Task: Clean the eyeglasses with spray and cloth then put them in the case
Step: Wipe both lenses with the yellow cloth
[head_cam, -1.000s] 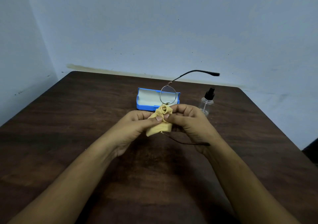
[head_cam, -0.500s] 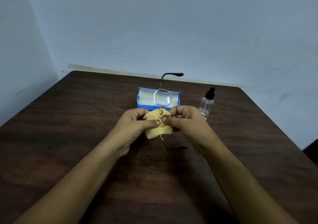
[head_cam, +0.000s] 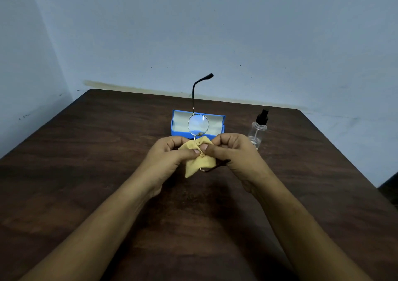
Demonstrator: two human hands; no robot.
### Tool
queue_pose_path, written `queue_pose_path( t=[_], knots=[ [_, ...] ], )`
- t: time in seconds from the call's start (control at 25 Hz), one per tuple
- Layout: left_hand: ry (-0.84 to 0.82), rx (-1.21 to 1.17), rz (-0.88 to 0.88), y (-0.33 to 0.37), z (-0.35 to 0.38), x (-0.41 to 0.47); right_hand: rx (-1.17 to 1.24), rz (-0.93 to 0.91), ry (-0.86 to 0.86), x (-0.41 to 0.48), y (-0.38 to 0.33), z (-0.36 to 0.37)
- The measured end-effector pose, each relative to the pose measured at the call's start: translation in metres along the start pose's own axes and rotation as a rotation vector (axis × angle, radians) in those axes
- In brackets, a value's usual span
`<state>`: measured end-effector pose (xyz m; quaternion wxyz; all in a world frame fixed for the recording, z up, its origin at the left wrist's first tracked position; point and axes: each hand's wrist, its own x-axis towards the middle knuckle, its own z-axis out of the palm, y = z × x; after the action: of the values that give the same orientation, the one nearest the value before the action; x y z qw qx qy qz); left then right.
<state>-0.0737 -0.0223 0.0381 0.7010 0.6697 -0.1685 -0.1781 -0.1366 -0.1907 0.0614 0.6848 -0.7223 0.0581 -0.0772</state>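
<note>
Pinching a yellow cloth (head_cam: 199, 160) around one lens of the eyeglasses (head_cam: 198, 125), left hand (head_cam: 170, 157) and right hand (head_cam: 232, 153) meet above the table (head_cam: 86, 162); wrapped lens hidden. Far: open blue case (head_cam: 178, 127), spray bottle (head_cam: 257, 129).

Dark wooden table (head_cam: 86, 142), pale-blue walls (head_cam: 237, 32)

A mustard-yellow cloth (head_cam: 200, 161). Eyeglasses (head_cam: 198, 125) with a thin gold rim and black temple tips. A bright blue case (head_cam: 178, 129) lined pale grey. A clear spray bottle (head_cam: 256, 132) with a black nozzle. A dark brown wood-grain worktop (head_cam: 107, 151). A pale blue-grey wall (head_cam: 215, 32).
</note>
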Motion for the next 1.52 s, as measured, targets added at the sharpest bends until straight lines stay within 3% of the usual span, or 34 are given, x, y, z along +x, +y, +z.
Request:
queue_pose_path(
  t=[0.72, 0.96, 1.52],
  knots=[
    [0.028, 0.051, 0.041, -0.002, 0.002, 0.003, -0.066, 0.068, 0.037, 0.001, 0.001, -0.005],
    [0.157, 0.001, 0.094, -0.005, 0.009, 0.005, -0.033, 0.119, -0.097, -0.005, -0.006, -0.008],
    [0.24, -0.09, 0.128, -0.021, 0.01, 0.008, -0.129, -0.01, -0.088, -0.001, 0.004, 0.002]
  ],
)
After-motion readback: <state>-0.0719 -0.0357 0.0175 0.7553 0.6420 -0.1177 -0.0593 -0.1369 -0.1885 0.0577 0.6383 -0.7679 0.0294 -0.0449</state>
